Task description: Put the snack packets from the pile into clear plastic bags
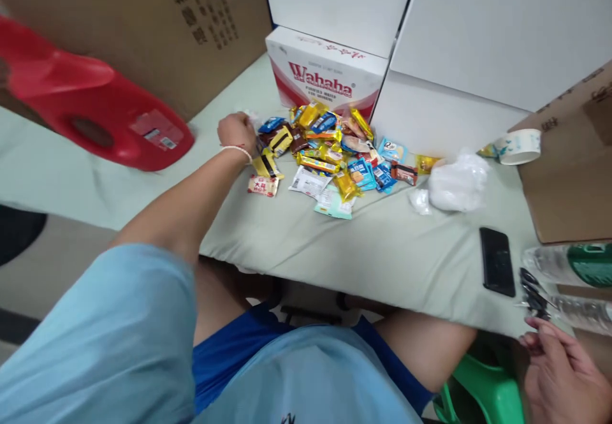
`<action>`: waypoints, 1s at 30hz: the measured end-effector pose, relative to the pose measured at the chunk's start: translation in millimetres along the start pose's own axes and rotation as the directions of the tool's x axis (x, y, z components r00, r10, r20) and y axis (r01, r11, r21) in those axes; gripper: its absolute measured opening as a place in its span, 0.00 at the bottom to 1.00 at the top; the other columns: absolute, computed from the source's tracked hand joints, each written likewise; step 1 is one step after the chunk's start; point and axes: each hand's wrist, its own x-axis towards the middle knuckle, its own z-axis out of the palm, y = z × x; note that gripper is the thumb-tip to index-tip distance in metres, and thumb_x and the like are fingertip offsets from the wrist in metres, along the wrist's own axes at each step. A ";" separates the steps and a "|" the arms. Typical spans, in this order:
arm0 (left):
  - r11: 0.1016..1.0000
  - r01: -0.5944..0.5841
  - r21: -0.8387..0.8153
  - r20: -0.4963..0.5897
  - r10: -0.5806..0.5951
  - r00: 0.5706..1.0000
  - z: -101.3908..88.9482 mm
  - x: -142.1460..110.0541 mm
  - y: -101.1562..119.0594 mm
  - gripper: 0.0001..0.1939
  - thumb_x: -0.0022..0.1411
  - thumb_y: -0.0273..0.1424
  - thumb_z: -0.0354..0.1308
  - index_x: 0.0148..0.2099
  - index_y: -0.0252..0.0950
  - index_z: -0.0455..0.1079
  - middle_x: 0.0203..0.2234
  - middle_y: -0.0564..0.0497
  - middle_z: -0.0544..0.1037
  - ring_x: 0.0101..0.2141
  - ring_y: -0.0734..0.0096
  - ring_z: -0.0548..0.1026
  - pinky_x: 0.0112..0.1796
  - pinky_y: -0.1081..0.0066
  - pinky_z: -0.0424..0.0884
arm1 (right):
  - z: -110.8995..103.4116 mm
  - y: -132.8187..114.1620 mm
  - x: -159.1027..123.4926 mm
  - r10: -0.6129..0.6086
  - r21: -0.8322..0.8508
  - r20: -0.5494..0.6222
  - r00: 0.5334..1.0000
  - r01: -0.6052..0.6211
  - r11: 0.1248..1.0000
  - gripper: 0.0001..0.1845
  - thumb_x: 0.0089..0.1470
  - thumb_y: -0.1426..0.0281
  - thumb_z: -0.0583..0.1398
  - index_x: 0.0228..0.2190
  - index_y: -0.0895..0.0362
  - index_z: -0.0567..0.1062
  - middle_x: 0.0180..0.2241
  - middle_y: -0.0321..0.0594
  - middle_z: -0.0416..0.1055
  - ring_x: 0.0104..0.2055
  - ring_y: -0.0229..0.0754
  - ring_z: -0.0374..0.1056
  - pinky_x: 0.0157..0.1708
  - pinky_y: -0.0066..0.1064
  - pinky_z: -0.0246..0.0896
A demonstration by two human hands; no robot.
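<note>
My left hand (236, 132) reaches far across the table to the left edge of a pile of small snack packets (329, 150). Its fingers are closed on something pale at the pile's edge that I cannot make out. A white band circles that wrist. My right hand (557, 370) hangs low at the bottom right, below the table edge. Its fingers are loosely bent and apart, with nothing in them. Its fingertips are just below a small black metal bunch (533, 296) on the table corner.
A grey-green cloth covers the table (335, 245). A Wahaha carton (325, 73), white boxes and brown cartons stand behind the pile. Also here: a red jug (90, 105), crumpled white plastic (456, 182), a tape roll (519, 146), a black phone (497, 261), two bottles (574, 264) and a green stool (488, 392).
</note>
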 end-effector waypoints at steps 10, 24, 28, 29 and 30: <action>0.406 0.690 -0.599 0.748 -0.023 0.663 52.4 -258.2 28.4 0.24 0.39 0.32 0.76 0.40 0.36 0.73 0.35 0.51 0.82 0.40 0.64 0.82 0.48 0.59 0.79 | 109.5 9.7 -120.5 0.064 -0.113 0.767 0.639 0.036 0.993 0.18 0.51 0.58 0.72 0.43 0.52 0.84 0.40 0.43 0.80 0.36 0.43 0.75 0.38 0.37 0.74; 0.610 0.542 -0.579 0.726 0.082 0.683 19.8 -225.1 -5.3 0.20 0.58 0.47 0.69 0.36 0.36 0.71 0.30 0.53 0.77 0.28 0.76 0.73 0.29 0.75 0.68 | 218.0 23.3 -182.0 -0.006 0.133 0.784 0.620 -0.159 0.978 0.15 0.45 0.62 0.75 0.34 0.51 0.81 0.39 0.35 0.77 0.41 0.40 0.72 0.45 0.34 0.68; 0.647 0.491 -0.583 0.731 0.155 0.664 23.3 -240.9 -11.8 0.20 0.54 0.43 0.73 0.41 0.37 0.73 0.38 0.49 0.81 0.40 0.67 0.78 0.43 0.69 0.74 | 214.0 28.8 -210.9 -0.160 0.120 0.878 0.451 0.116 0.986 0.05 0.52 0.66 0.71 0.34 0.49 0.84 0.50 0.41 0.76 0.54 0.47 0.71 0.53 0.40 0.66; 0.653 0.454 -0.606 0.703 0.173 0.690 25.2 -243.5 -13.5 0.18 0.53 0.39 0.73 0.41 0.36 0.74 0.39 0.49 0.81 0.42 0.66 0.78 0.47 0.67 0.73 | 214.3 28.7 -216.9 -0.165 0.117 0.894 0.417 0.137 0.984 0.04 0.53 0.66 0.70 0.34 0.49 0.84 0.51 0.41 0.76 0.54 0.48 0.71 0.53 0.41 0.66; 0.654 0.424 -0.626 0.676 0.184 0.714 26.6 -245.1 -15.2 0.15 0.53 0.36 0.72 0.41 0.36 0.74 0.39 0.50 0.81 0.43 0.65 0.78 0.49 0.67 0.73 | 215.0 27.8 -221.6 -0.158 0.120 0.902 0.402 0.117 0.986 0.03 0.53 0.66 0.69 0.33 0.49 0.84 0.51 0.42 0.76 0.54 0.49 0.71 0.52 0.41 0.67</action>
